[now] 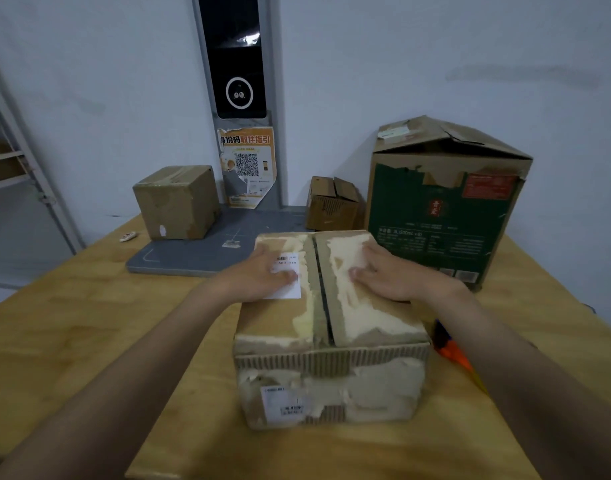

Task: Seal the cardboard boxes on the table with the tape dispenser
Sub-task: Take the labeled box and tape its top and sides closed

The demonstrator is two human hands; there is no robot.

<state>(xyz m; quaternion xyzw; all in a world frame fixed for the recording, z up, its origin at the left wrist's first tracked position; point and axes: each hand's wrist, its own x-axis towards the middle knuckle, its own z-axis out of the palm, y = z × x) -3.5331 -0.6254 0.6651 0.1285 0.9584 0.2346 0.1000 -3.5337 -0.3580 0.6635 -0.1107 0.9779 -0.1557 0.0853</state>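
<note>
A worn brown cardboard box (331,372) with torn paper patches sits on the wooden table straight in front of me. Its two top flaps are folded down, with a dark gap running between them. My left hand (262,275) presses flat on the left flap, over a white label. My right hand (390,275) lies flat on the right flap. An orange and blue object (451,348), possibly the tape dispenser, pokes out behind the box's right side, mostly hidden by my right forearm.
At the back stand a small taped box (177,202) on a grey mat (193,258), a small box (331,204) with raised flaps, and a large green box (446,206) with loose flaps. Wooden table (72,323) stretches to the left. A wall and kiosk rise behind.
</note>
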